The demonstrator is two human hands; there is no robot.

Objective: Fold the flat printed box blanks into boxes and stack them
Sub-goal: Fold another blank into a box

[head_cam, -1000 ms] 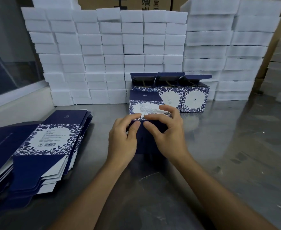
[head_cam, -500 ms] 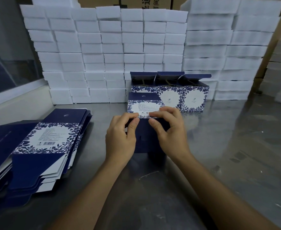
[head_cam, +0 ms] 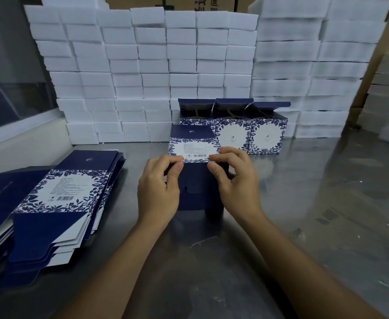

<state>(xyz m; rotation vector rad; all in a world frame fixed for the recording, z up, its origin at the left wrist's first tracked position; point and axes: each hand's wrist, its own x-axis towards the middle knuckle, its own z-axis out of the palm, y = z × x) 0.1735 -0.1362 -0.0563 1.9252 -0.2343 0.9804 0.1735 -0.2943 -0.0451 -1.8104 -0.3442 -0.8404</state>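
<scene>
Box blank in hand (head_cam: 194, 146): partly folded, held over the middle of the metal table (head_cam: 326, 215), navy flaps toward the camera, white floral panel with a barcode on top.
Left hand (head_cam: 159, 192): thumb and curled fingers pinching the blank's left near corner.
Right hand (head_cam: 234, 183): thumb and curled fingers pinching the blank's right near edge by the barcode.
Folded boxes (head_cam: 248, 127): three in a row just behind the held blank, upright, touching side by side, top lids standing open; left one partly hidden by the blank.
Inside the folded boxes: dark, contents not discernible.
Flat blanks (head_cam: 50, 203): loose fanned pile on the table's left side, well apart from the hands, printed side up.
White foam blocks (head_cam: 142, 72): stacked in a tall wall along the table's back edge, right behind the folded boxes; taller stacks at right.
Cardboard cartons (head_cam: 188, 3): brown, behind the foam, only top strips visible.
</scene>
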